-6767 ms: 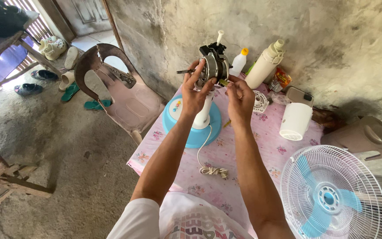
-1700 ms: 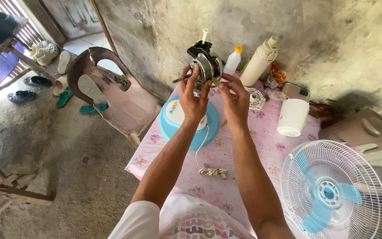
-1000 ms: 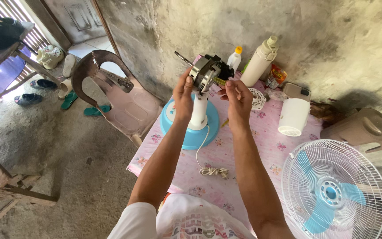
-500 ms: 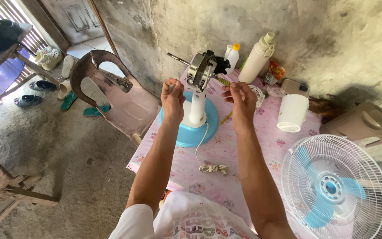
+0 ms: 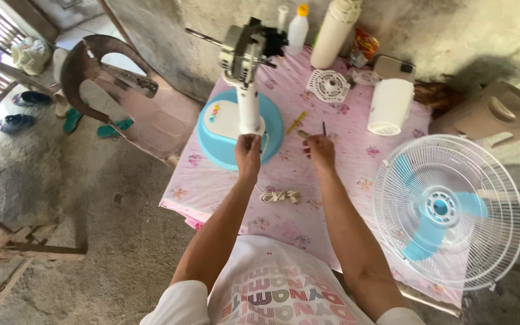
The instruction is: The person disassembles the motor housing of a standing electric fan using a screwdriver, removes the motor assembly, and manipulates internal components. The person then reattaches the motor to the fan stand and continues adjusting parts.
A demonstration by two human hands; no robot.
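Left hand [image 5: 248, 151] curled around the base of the white fan post [image 5: 248, 108], at the blue stand [image 5: 240, 135]. Bare motor [image 5: 243, 48] sits atop the post, beyond the hand. Right hand [image 5: 319, 148] closed on a thin dark tool [image 5: 324, 128], tip pointing up. Yellow screwdriver [image 5: 297, 122] on the surface [image 5: 344, 162] just beyond. Coiled cord [image 5: 278, 196] lies between the forearms.

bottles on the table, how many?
2. A small white bottle with a yellow cap stands at the far edge by the wall, and a taller white bottle stands just to its right. More may be hidden among the clutter beyond.
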